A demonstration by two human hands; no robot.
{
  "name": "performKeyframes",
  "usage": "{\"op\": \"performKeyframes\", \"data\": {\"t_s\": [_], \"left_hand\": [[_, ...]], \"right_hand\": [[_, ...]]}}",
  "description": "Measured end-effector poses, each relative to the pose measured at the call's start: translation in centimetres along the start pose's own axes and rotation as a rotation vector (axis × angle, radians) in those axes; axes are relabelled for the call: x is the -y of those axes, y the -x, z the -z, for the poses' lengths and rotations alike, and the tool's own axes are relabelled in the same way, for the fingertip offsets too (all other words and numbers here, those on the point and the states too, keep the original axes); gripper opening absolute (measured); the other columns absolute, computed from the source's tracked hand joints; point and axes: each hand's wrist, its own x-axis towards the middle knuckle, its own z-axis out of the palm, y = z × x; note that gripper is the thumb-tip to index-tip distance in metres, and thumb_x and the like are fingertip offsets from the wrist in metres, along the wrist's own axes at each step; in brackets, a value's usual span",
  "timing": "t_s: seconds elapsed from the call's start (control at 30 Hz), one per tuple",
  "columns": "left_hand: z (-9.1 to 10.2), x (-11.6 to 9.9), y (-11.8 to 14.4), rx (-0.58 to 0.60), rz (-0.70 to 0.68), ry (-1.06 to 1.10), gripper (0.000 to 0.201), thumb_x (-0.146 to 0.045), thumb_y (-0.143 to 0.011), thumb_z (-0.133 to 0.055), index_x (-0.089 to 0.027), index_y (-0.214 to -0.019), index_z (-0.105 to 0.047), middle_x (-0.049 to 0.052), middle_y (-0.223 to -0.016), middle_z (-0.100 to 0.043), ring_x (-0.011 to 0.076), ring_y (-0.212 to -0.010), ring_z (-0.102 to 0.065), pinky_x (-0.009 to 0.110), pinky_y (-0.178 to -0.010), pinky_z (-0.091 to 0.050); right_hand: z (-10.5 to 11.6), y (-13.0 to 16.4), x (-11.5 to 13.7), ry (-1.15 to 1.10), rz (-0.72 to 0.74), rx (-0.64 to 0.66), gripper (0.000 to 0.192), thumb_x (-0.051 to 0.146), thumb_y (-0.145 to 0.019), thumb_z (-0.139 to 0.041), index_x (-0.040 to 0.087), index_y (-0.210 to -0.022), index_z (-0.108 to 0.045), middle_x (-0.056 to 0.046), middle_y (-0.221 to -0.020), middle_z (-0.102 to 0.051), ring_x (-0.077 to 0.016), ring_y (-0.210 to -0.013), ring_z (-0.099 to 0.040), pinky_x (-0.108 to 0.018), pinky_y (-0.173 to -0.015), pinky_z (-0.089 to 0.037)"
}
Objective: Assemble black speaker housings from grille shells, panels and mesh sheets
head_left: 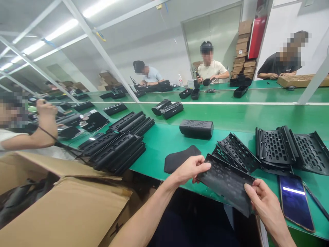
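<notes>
Fingers (pixel 199 167) of left hand (pixel 190 168) pinched on the top left edge of a black grille panel (pixel 226 181). Fingers of right hand (pixel 264 204) curled on the same panel's lower right edge, thumb on top. Panel held flat-ish between both hands, tilted down to the right, just over the near edge of the green table (pixel 231 120).

At 10 o'clock from the panel, touching the table: a dark cloth piece (pixel 180 158). At 12 o'clock, just behind the panel: a stack of more black grille panels (pixel 238 151). At 1 o'clock: bigger ribbed black shells (pixel 290 147), side by side. At 3 o'clock, near the right hand: a phone (pixel 294 200) lying flat, screen up. At 11 o'clock, further back: a black box-shaped speaker (pixel 196 128).

Far over at 9 o'clock: rows of long black parts (pixel 118 147), and an open cardboard box (pixel 64 202) nearer, low down. Beside it, another person's arm (pixel 38 132), raised. Way up at 12 o'clock, across the table: three more people sitting with black parts in front of them.
</notes>
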Motion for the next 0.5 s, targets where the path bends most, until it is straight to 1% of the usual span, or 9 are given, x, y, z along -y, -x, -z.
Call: {"op": "performKeyframes", "data": {"t_s": [0.03,0.1,0.17,0.23,0.33,0.43,0.5], "left_hand": [[-0.1,0.5,1.5,0.020,0.022,0.068,0.047,-0.065,-0.082,-0.072,-0.023,-0.086,-0.050,-0.009,-0.056,-0.049,0.0094,-0.041,-0.046,0.021,-0.038,-0.034],[-0.3,1.7,4.4,0.022,0.053,0.160,0.050,-0.065,-0.083,-0.073,-0.022,-0.102,-0.055,-0.008,-0.057,-0.054,0.0093,-0.038,-0.047,0.019,-0.036,-0.031],[-0.6,3.3,7.0,0.007,0.065,0.241,0.054,-0.066,-0.084,-0.073,-0.021,-0.111,-0.058,-0.007,-0.058,-0.057,0.0092,-0.038,-0.048,0.020,-0.037,-0.033],[-1.0,5.0,9.2,-0.033,0.054,0.339,0.056,-0.066,-0.083,-0.074,-0.019,-0.111,-0.063,-0.005,-0.061,-0.058,0.0101,-0.042,-0.051,0.022,-0.043,-0.040],[-1.5,7.4,12.1,-0.147,0.056,0.471,0.052,-0.064,-0.083,-0.076,-0.018,-0.105,-0.067,-0.002,-0.065,-0.061,0.0134,-0.053,-0.059,0.026,-0.057,-0.050],[-2.0,9.4,14.3,-0.260,0.118,0.546,0.046,-0.063,-0.086,-0.073,-0.018,-0.097,-0.068,-0.003,-0.061,-0.059,0.0151,-0.055,-0.060,0.030,-0.062,-0.053],[-2.3,10.5,15.4,-0.314,0.155,0.559,0.046,-0.064,-0.087,-0.071,-0.019,-0.094,-0.068,-0.003,-0.059,-0.057,0.0162,-0.056,-0.060,0.030,-0.062,-0.052]], "right_hand": [[-0.2,0.5,0.2,-0.005,-0.017,0.038,0.052,0.073,-0.082,-0.072,0.025,-0.088,-0.053,0.008,-0.063,-0.044,-0.0093,-0.049,-0.038,-0.021,-0.044,-0.031],[-0.9,1.7,0.5,0.001,-0.051,0.101,0.052,0.073,-0.083,-0.071,0.025,-0.086,-0.052,0.009,-0.061,-0.040,-0.0082,-0.047,-0.035,-0.021,-0.043,-0.028],[-1.7,2.7,0.6,0.030,-0.079,0.152,0.055,0.075,-0.084,-0.069,0.024,-0.083,-0.050,0.009,-0.060,-0.037,-0.0075,-0.046,-0.033,-0.020,-0.044,-0.026],[-2.5,3.2,0.3,0.060,-0.123,0.219,0.058,0.078,-0.083,-0.067,0.024,-0.079,-0.047,0.010,-0.057,-0.034,-0.0069,-0.045,-0.030,-0.020,-0.044,-0.023],[-3.8,3.4,-0.6,0.121,-0.178,0.357,0.063,0.082,-0.082,-0.066,0.025,-0.074,-0.042,0.011,-0.054,-0.030,-0.0068,-0.042,-0.027,-0.020,-0.043,-0.019],[-5.2,3.4,-1.3,0.189,-0.172,0.425,0.066,0.084,-0.079,-0.066,0.025,-0.070,-0.039,0.010,-0.052,-0.029,-0.0075,-0.044,-0.027,-0.020,-0.042,-0.019],[-6.1,3.7,-1.3,0.203,-0.178,0.446,0.065,0.084,-0.079,-0.067,0.024,-0.072,-0.042,0.010,-0.055,-0.031,-0.0079,-0.046,-0.028,-0.020,-0.043,-0.021]]}}
